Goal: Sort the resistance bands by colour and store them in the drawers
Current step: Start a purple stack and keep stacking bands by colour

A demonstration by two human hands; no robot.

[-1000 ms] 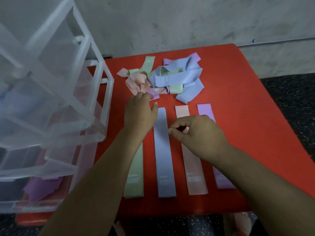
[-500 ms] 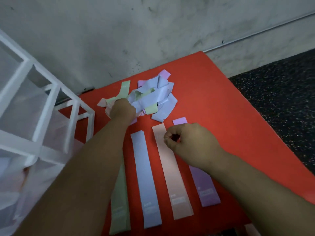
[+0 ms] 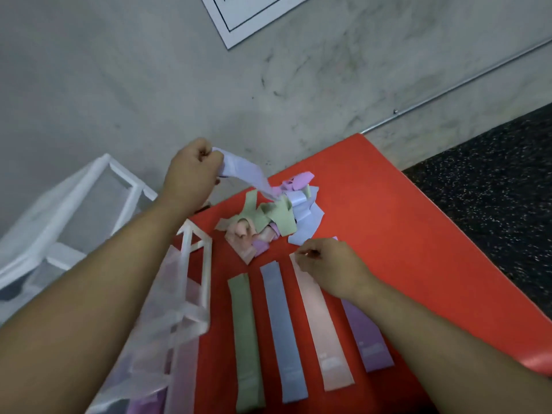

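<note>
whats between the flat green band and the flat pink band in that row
In the head view, a flat blue resistance band lies between the flat green resistance band and the flat pink resistance band, with strips of bare red table either side.

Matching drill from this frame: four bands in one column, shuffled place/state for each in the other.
1. lifted pale-blue fabric band
2. flat green fabric band
3. flat pink fabric band
4. flat purple fabric band

A. row's right end, partly hidden
B. gripped by left hand, trailing to the mixed pile
C. row's left end, nearest translucent plastic drawers
D. far end at right hand

Pairs: 1-B, 2-C, 3-D, 4-A
</note>
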